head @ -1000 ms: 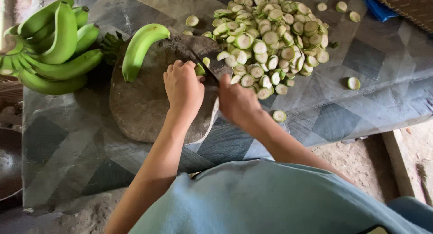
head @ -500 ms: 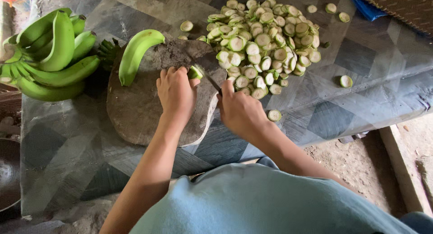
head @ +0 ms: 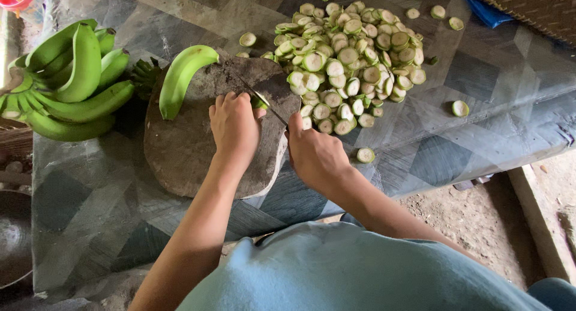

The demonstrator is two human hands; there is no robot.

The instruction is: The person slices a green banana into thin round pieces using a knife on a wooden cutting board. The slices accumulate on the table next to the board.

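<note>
My left hand (head: 234, 127) presses a short stub of green banana (head: 259, 100) onto a round wooden chopping block (head: 186, 149). My right hand (head: 313, 150) grips the handle of a knife (head: 264, 105), whose dark blade lies edge-down right against the cut end of the stub. A whole green banana (head: 180, 77) rests on the block's far left edge. A big heap of banana slices (head: 348, 53) lies just beyond the block, to the right.
A bunch of green bananas (head: 66, 77) lies at the left on the patterned mat (head: 480, 89). Loose slices are scattered around the heap. A dark metal pan (head: 12, 239) sits at the lower left, a woven basket (head: 540, 5) at top right, bare ground below the mat.
The knife blade, earlier seen flat and broad over the block, has turned edge-on against the banana stub. Both hands stay close together on the block.
</note>
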